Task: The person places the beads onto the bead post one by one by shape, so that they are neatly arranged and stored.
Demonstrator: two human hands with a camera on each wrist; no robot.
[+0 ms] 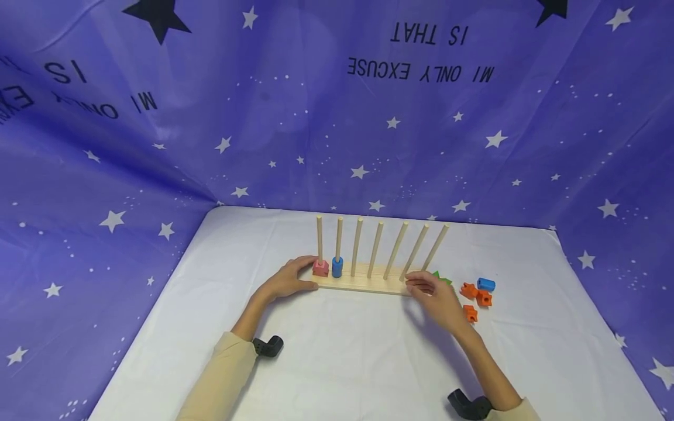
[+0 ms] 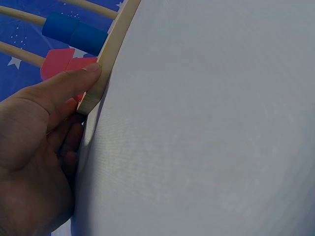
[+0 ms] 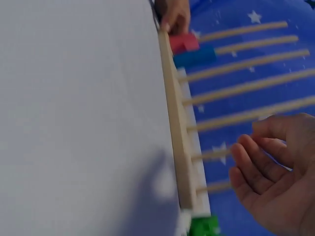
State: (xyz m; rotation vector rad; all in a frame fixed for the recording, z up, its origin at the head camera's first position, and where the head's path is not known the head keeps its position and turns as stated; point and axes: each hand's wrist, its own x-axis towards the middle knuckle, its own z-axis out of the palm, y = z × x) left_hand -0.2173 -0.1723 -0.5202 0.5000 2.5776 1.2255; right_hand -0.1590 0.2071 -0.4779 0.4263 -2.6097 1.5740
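A wooden peg board (image 1: 363, 283) with several upright dowels stands on the white table. Stacked pink blocks (image 1: 320, 268) sit on its leftmost dowel, and blue cylinders (image 1: 337, 267) are on the dowel beside it. My left hand (image 1: 286, 279) grips the board's left end, the thumb (image 2: 74, 83) on its front edge and the other fingers around the end. Near the right-hand dowels hovers my right hand (image 1: 438, 301), fingers (image 3: 256, 164) loosely bent with nothing visible between them. Behind it, a green block (image 1: 441, 278) is partly hidden by the hand.
Right of the board lie several orange blocks (image 1: 484, 299) and a blue cylinder (image 1: 486, 285). White cloth (image 1: 337, 362) covers the table. A blue star-print curtain (image 1: 316, 117) rises behind it and at both sides.
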